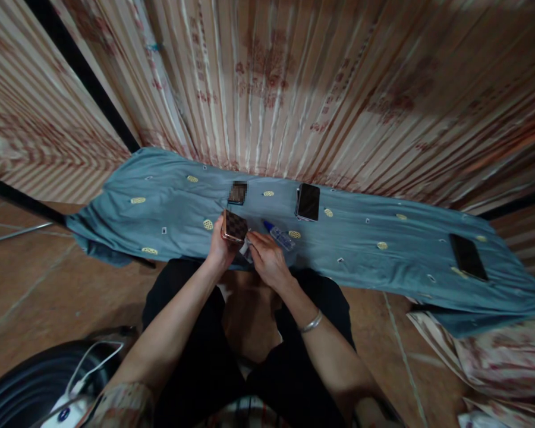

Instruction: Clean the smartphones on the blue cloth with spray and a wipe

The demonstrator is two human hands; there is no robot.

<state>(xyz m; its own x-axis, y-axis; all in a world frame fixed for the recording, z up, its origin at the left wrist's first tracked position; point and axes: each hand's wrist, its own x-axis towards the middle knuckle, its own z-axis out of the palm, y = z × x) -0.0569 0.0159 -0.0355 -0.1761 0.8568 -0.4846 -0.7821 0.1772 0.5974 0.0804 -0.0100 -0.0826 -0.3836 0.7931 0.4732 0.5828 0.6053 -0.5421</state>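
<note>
My left hand point(220, 246) is closed round a phone with a brown checkered back point(235, 226) and a shiny coppery edge, tilted over the front of the cloth-covered table. Close beside it, my right hand point(267, 255) pinches a white wipe point(246, 252) against or very near the phone's lower right edge; whether they touch is hard to make out. Just beyond my right hand lies a small clear bottle with a blue tip point(280, 235). Past the checkered phone rests a small dark flat item point(238, 192), partly pixelated.
A blue-green cloth point(356, 249) with yellow prints covers the narrow table. On it lie a dark-screened phone point(310, 202), seemingly stacked on another thing, and a black tablet or phone point(468, 256) far right. Striped curtains point(267, 89) hang behind. A white cable point(84, 375) and black tub point(22, 380) are lower left.
</note>
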